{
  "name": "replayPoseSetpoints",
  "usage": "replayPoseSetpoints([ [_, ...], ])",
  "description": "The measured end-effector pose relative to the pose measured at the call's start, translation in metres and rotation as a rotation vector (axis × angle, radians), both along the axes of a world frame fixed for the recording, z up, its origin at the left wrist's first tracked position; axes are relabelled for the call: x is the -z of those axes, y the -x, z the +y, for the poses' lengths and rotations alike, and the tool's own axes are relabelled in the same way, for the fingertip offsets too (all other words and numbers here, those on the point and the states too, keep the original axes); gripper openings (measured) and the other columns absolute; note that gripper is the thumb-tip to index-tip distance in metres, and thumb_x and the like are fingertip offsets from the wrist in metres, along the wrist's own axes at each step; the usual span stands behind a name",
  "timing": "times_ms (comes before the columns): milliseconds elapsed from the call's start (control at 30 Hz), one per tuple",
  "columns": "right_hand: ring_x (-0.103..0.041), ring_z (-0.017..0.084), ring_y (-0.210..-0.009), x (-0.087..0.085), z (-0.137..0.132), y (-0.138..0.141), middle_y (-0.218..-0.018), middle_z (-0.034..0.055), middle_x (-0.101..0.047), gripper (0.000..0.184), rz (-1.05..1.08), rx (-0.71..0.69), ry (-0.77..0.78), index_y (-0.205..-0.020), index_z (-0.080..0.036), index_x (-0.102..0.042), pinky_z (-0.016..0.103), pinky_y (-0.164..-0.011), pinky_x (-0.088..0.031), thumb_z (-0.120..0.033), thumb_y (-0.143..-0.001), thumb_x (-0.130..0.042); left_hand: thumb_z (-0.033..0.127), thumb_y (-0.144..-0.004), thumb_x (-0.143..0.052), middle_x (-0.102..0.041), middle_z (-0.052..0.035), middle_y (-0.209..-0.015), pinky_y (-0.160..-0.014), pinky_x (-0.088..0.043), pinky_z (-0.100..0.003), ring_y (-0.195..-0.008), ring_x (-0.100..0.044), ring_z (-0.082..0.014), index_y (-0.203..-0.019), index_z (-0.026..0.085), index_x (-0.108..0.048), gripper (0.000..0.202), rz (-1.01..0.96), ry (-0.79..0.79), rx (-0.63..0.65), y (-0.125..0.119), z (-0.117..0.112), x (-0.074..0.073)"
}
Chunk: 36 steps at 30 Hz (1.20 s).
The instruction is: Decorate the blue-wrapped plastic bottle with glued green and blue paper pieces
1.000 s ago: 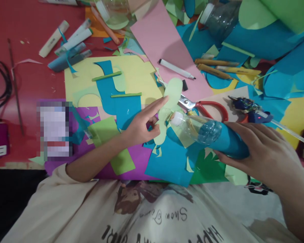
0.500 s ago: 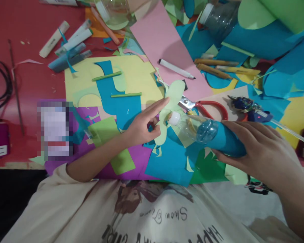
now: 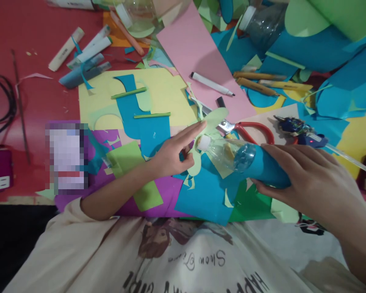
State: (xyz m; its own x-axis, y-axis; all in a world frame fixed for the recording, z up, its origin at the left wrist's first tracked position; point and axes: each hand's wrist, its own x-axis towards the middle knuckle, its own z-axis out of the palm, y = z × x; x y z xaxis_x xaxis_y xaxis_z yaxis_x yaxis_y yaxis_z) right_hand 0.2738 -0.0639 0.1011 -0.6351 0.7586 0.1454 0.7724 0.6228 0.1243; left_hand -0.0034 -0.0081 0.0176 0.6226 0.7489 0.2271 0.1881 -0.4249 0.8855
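Observation:
My right hand [image 3: 311, 175] is wrapped round a clear plastic bottle [image 3: 227, 154] with blue paper round its lower part. The bottle lies tilted on its side, its white cap [image 3: 204, 143] pointing left. By the cap, my left hand [image 3: 177, 154] holds a light green rounded paper cutout [image 3: 216, 119], index finger stretched along it and thumb bent in. Part of the cutout is behind the fingers and the cap. Just beyond the bottle lie red-handled scissors [image 3: 256, 128], their blades partly covered by the cutout.
A white marker [image 3: 212, 84] lies on pink paper [image 3: 198, 53]. Several markers [image 3: 88, 51] are grouped at the left. A glue gun [image 3: 299, 128] rests at the right, beyond my right hand. A phone [image 3: 67, 156] lies at the left. Paper scraps cover much of the table.
The bottle has shifted slightly left, its cap closer to my left fingers. The green cutout's upper lobe has tipped down to the right, uncovering more of the scissor blades.

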Motion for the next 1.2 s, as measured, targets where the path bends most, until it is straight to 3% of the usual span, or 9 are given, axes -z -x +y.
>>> replayPoseSetpoints([
  [433, -0.063, 0.029, -0.079, -0.004, 0.001, 0.006, -0.089, 0.0205, -0.071, 0.045, -0.005, -0.011, 0.000, -0.107, 0.000, -0.063, 0.038, -0.066, -0.048, -0.040, -0.089, -0.056, 0.004, -0.079, -0.042, -0.039, -0.0085, -0.154, -0.055, -0.048, -0.016, -0.058, -0.048, -0.0021, -0.151, 0.037, -0.022, 0.082, 0.030, -0.015, 0.024, -0.001, -0.001, 0.000],
  [833, -0.065, 0.028, -0.082, -0.004, 0.000, 0.005, -0.094, 0.0171, -0.071, 0.042, -0.036, 0.028, 0.026, -0.116, -0.008, -0.056, 0.037, -0.067, -0.049, -0.041, -0.091, -0.051, 0.004, -0.081, -0.041, -0.037, -0.0073, -0.155, -0.056, -0.049, -0.017, -0.061, -0.052, -0.0023, -0.151, 0.039, -0.023, 0.081, 0.043, 0.032, 0.047, -0.001, -0.001, -0.002],
  [933, -0.066, 0.029, -0.083, -0.002, -0.001, 0.006, -0.093, 0.0169, -0.071, 0.045, 0.004, 0.032, 0.030, -0.119, -0.007, -0.054, 0.037, -0.067, -0.051, -0.042, -0.089, -0.054, 0.011, -0.085, -0.046, -0.038, -0.0072, -0.154, -0.050, -0.048, -0.020, -0.052, -0.048, -0.0020, -0.151, 0.041, -0.021, 0.077, -0.004, 0.040, 0.060, 0.002, 0.002, -0.005],
  [1033, -0.067, 0.029, -0.082, 0.001, -0.004, 0.007, -0.091, 0.0166, -0.071, 0.051, 0.051, 0.072, 0.053, -0.122, -0.007, -0.053, 0.037, -0.066, -0.053, -0.045, -0.088, -0.057, 0.028, -0.092, -0.048, -0.039, -0.0071, -0.154, -0.041, -0.044, -0.022, -0.048, -0.051, -0.0037, -0.150, 0.043, -0.021, 0.066, -0.080, 0.097, 0.004, 0.007, 0.005, -0.007],
  [1133, -0.068, 0.029, -0.079, 0.004, -0.009, 0.009, -0.089, 0.0163, -0.070, 0.056, 0.093, 0.137, 0.089, -0.122, -0.007, -0.052, 0.037, -0.064, -0.054, -0.051, -0.088, -0.055, 0.042, -0.097, -0.040, -0.045, -0.0065, -0.150, -0.052, -0.055, -0.027, -0.074, -0.070, -0.0155, -0.146, 0.037, -0.037, 0.049, -0.103, 0.081, -0.095, 0.009, 0.007, -0.005],
  [1200, -0.068, 0.030, -0.078, 0.006, -0.012, 0.012, -0.087, 0.0168, -0.070, 0.057, 0.119, 0.162, 0.109, -0.120, -0.007, -0.053, 0.038, -0.063, -0.054, -0.053, -0.087, -0.055, 0.044, -0.098, -0.037, -0.052, -0.0065, -0.145, -0.080, -0.061, -0.035, -0.107, -0.068, -0.0246, -0.141, 0.030, -0.047, 0.046, -0.094, 0.015, -0.108, 0.009, 0.008, -0.002],
])
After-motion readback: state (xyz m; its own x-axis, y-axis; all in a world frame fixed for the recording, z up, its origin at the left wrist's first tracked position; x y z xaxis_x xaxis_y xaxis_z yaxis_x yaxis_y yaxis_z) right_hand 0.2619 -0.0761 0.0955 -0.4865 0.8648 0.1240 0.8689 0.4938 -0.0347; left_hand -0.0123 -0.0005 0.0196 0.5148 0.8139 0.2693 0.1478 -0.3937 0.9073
